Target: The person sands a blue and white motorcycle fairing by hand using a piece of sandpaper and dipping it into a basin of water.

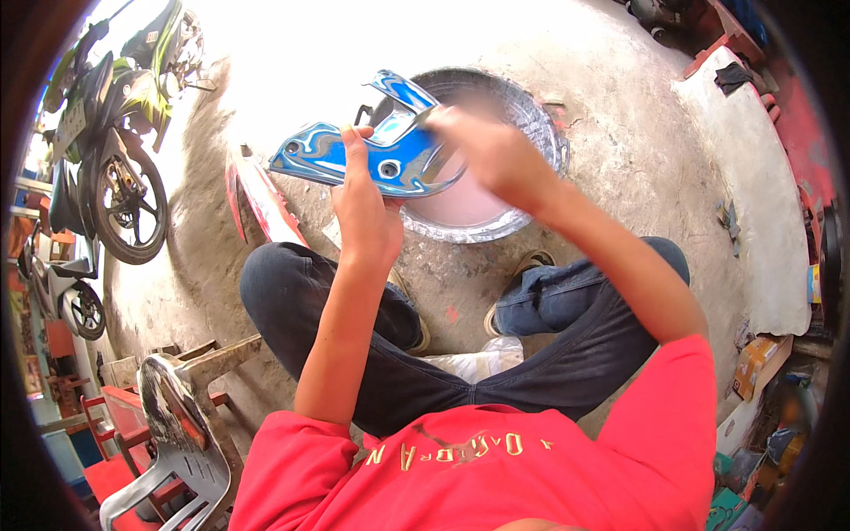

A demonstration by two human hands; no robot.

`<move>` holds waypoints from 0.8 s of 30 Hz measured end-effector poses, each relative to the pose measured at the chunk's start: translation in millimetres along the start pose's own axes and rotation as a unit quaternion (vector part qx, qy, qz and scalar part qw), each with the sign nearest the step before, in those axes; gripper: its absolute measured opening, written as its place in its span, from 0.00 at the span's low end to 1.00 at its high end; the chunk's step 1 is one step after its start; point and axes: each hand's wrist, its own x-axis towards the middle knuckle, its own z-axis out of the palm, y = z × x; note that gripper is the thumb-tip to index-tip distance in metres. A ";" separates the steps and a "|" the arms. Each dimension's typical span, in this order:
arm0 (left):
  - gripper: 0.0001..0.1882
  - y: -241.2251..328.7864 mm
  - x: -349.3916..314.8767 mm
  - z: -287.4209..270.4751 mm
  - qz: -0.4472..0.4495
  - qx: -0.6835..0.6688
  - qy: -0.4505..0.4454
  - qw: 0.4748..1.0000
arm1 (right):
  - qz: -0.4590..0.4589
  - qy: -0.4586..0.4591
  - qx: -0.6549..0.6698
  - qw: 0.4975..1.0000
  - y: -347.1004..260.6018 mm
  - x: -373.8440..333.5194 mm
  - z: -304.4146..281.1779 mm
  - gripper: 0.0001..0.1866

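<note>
The left hand (pixel 367 221) grips a blue panel (pixel 403 152) over the left side of the basin (pixel 482 233); the blurred right hand (pixel 498 159) is curled at the panel's edge above the basin, and whether it holds anything I cannot tell. The step looks like rubbing the panel; another stroke would call for a steady left grip. Concrete floor (pixel 637 159) surrounds the basin, with motorcycles (pixel 131 199) well to its left.

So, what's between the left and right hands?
A curved, glossy panel in swirled blue and silver, gripped by the left hand; the head view shows it.
</note>
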 end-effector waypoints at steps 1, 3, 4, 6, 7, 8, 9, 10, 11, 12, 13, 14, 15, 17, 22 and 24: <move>0.19 0.2 -1.8 0.3 -0.001 -0.001 -0.002 1.000 | 0.130 -0.055 -0.017 0.990 9.6 3.4 -7.2 0.19; 0.19 2.4 -1.0 -4.1 -0.008 -0.008 -0.004 1.000 | 0.006 0.024 -0.016 1.000 -7.1 -5.3 8.1 0.19; 0.19 2.0 1.2 -6.4 -0.004 -0.012 -0.003 1.000 | -0.050 0.034 -0.032 0.998 -25.5 -11.1 16.9 0.19; 0.19 -1.7 4.4 -10.8 -0.004 0.000 -0.022 1.000 | -0.139 0.043 -0.063 0.987 -42.5 -17.3 25.8 0.21; 0.19 -3.0 5.0 -9.8 -0.005 0.002 -0.022 1.000 | -0.138 0.044 -0.062 0.988 -36.4 -14.1 21.2 0.21; 0.18 -4.8 4.7 -8.8 -0.006 0.002 -0.012 1.000 | -0.058 0.005 -0.033 0.998 -22.6 -7.5 13.2 0.21; 0.18 -4.9 3.8 -6.7 -0.006 -0.002 -0.004 1.000 | 0.019 -0.034 -0.007 0.999 -7.9 0.2 3.6 0.21; 0.18 -7.1 3.2 -4.9 -0.008 -0.003 -0.007 1.000 | 0.161 -0.115 -0.004 0.980 9.2 4.1 -1.5 0.20; 0.18 -6.4 3.0 -6.0 -0.011 0.007 -0.002 1.000 | 0.160 -0.114 -0.004 0.981 4.8 0.6 4.9 0.20; 0.18 -4.9 3.4 -5.4 -0.009 0.014 0.004 1.000 | 0.040 -0.050 -0.003 0.998 -7.8 -5.1 12.3 0.20; 0.18 -4.3 6.7 -6.3 -0.003 0.009 0.005 1.000 | -0.080 0.015 0.000 0.997 -21.3 -9.5 18.1 0.20; 0.19 -5.8 7.8 -7.9 -0.002 0.001 -0.014 1.000 | -0.094 0.019 0.017 0.995 -33.9 -17.2 23.1 0.22; 0.19 -6.7 7.6 -8.2 0.000 -0.006 -0.033 0.999 | -0.091 0.020 0.018 0.996 -25.3 -15.8 20.4 0.22; 0.20 -9.2 5.1 -5.3 -0.010 0.011 -0.030 0.999 | -0.011 -0.036 0.010 0.999 -1.6 -8.9 11.2 0.24; 0.19 -9.5 8.0 -6.9 -0.002 -0.002 -0.010 1.000 | -0.078 0.034 -0.008 0.996 -22.4 -13.8 25.7 0.23; 0.19 -9.9 6.1 -7.5 -0.004 -0.012 -0.025 1.000 | -0.092 0.029 -0.007 0.995 -18.5 -11.6 21.4 0.23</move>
